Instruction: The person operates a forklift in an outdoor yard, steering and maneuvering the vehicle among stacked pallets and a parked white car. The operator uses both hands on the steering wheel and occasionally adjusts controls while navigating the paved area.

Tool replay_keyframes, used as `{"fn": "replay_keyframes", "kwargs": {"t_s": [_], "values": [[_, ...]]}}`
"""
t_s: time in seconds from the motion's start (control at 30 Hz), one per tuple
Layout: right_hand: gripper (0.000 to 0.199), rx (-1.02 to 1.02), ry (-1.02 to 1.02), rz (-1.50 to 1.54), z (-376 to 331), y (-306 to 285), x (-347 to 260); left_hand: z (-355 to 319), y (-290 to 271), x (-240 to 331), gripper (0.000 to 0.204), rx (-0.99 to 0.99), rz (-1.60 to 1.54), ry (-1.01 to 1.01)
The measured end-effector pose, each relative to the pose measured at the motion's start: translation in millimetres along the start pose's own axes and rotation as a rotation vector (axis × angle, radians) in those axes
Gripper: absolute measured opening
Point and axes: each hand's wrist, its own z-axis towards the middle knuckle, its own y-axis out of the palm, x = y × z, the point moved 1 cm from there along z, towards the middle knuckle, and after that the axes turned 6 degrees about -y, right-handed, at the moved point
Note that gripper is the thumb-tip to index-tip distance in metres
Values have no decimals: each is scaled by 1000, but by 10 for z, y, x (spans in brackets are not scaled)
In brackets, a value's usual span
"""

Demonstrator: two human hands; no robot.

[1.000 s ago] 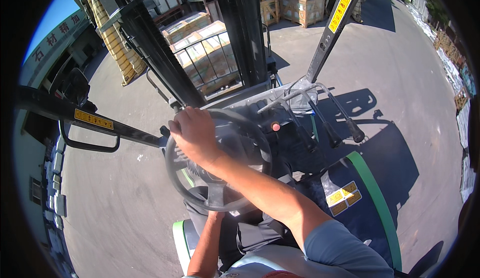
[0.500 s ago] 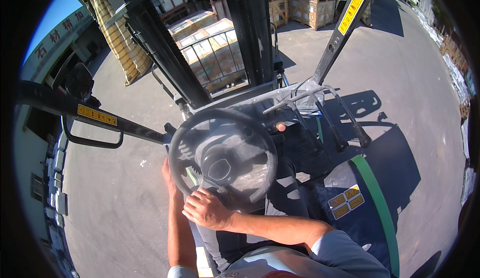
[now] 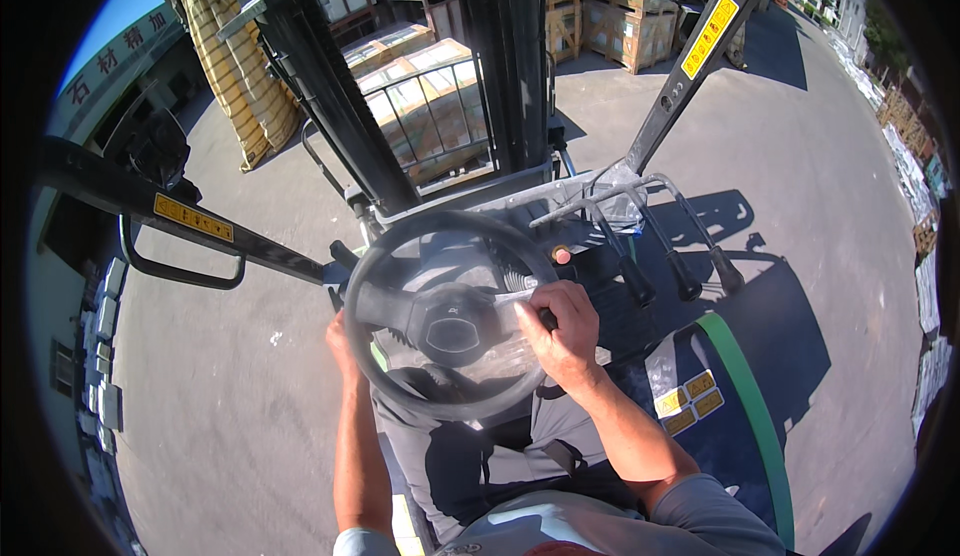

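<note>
A forklift's steering wheel [image 3: 453, 314] lies in front of me above my lap. My right hand [image 3: 570, 336] is closed round the dark spinner knob [image 3: 547, 319] at the wheel's right side. Beside the left rim is my left hand [image 3: 341, 346]; its fingers are mostly hidden, and I cannot see what they touch. A short black lever [image 3: 345, 256] sticks out beyond that hand, left of the wheel. Several control levers with black grips [image 3: 686, 284] stand to the right, apart from my right hand. A pinkish-red button [image 3: 562, 255] sits left of them.
The black mast [image 3: 518, 76] rises ahead, with a wrapped, wood-framed load [image 3: 430, 106] behind the guard bars. Wooden crates [image 3: 628, 31] are stacked farther off. A striped yellow covering [image 3: 240, 76] hangs at the left front. Stone slabs [image 3: 930, 286] line the right side of the paved yard.
My right hand has swung from the wheel's lower left to its right side as the wheel turned counterclockwise. The left hand stays beside the left rim. The view has shifted slightly.
</note>
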Motion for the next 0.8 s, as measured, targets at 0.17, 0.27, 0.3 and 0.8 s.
{"fn": "replay_keyframes", "kwargs": {"t_s": [0.17,0.27,0.3,0.8], "values": [[22,16,-17,30,-48,-33,-28,-55,20,50,30,38,100,-15],[22,18,-45,25,-69,-46,-34,-74,21,97,24,6,132,-56],[22,22,-66,38,-67,-46,-32,-74,20,108,24,14,145,-62],[20,0,-49,20,-112,-97,-30,-261,34,-16,33,99,50,-102]]}}
